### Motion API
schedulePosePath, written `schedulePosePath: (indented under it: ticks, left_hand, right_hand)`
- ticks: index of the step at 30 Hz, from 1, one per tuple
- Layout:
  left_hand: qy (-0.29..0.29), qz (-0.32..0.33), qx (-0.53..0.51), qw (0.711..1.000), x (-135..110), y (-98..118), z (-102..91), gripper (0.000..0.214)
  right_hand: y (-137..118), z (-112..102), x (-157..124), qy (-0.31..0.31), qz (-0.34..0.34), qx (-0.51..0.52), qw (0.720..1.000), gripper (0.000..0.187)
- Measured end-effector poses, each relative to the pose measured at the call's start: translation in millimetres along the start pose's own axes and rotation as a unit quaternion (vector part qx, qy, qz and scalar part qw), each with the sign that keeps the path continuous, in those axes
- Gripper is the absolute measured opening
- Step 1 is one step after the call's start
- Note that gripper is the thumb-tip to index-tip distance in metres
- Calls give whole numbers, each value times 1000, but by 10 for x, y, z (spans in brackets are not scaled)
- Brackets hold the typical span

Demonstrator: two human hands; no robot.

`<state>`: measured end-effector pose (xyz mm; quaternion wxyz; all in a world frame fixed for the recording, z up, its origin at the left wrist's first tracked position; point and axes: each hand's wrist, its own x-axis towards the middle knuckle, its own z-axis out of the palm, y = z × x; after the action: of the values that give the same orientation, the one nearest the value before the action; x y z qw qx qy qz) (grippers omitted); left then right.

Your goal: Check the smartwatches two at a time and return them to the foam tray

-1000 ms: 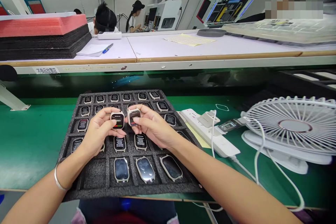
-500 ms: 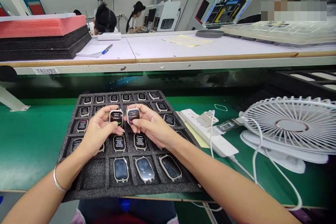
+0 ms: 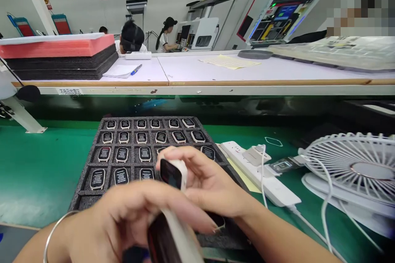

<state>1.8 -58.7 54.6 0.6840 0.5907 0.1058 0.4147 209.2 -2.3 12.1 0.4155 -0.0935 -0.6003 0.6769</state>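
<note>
Close to the camera, my left hand (image 3: 123, 218) is closed around a smartwatch body (image 3: 173, 238) with a dark screen and pale case, turned on its side and partly blurred. Further forward, my right hand (image 3: 206, 181) pinches a second smartwatch body (image 3: 173, 173), its screen facing left. Both are held above a black foam tray (image 3: 80, 185), where rows of similar watch bodies (image 3: 98, 178) lie in square pockets, many screens showing white text. My hands and forearms hide the tray's front part.
A white power strip (image 3: 259, 176) with plugs and cables lies right of the tray, beside a white fan (image 3: 354, 168). Behind runs a raised shelf (image 3: 191, 70) with stacked foam (image 3: 55, 57), a blue pen (image 3: 136, 70) and papers. People sit beyond it.
My left hand has come nearer the camera with its watch, turning it on edge. My right hand has tilted its watch leftward and moved slightly right. The view has shifted upward.
</note>
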Motion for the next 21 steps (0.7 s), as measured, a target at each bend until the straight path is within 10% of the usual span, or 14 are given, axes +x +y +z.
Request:
schedulePosePath:
  ticks: [4, 9, 21]
  left_hand:
    - [151, 100, 62, 981, 235, -34, -349, 53]
    - [267, 31, 130, 954, 423, -208, -648, 55]
    - [328, -78, 163, 927, 520, -547, -791, 56]
  right_hand:
    - [-195, 256, -123, -81, -12, -50, 995, 30]
    - [-304, 314, -150, -169, 97, -2, 981, 40]
    - [110, -431, 290, 266, 100, 138, 949, 43]
